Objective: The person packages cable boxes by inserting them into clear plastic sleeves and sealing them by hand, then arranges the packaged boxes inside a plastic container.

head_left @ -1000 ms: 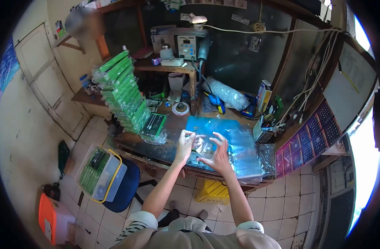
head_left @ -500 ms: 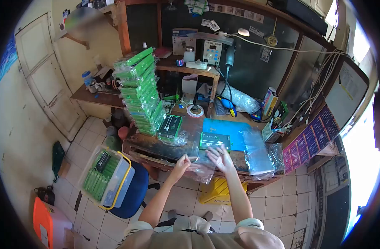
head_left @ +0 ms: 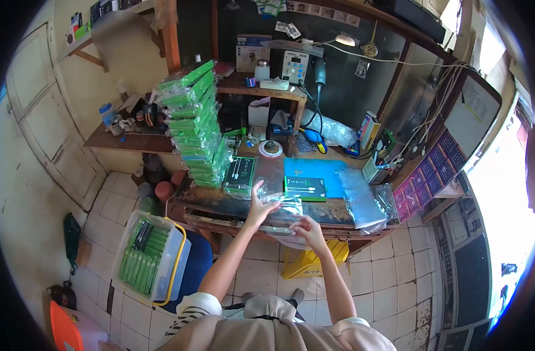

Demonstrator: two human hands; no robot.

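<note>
A clear plastic bag stretches between my two hands at the desk's front edge. My left hand has the bag's left side at its fingers, one digit pointing up and apart from the others. My right hand is closed in a pinch on the bag's lower right part. Just beyond the bag, a flat black-and-green box with a white cable pictured on it lies partly over a blue mat. A similar box lies left of it, near my left hand.
A tall stack of plastic-wrapped green boxes stands at the desk's left. Clear plastic sleeves lie at the right, by a pen basket. A tub of green boxes rests beside a blue chair. Below the desk is a yellow container.
My left hand has gone up and its fingers have spread from a pinch. My right hand has lowered and closed from open onto the bag. The camera view has shifted slightly.
</note>
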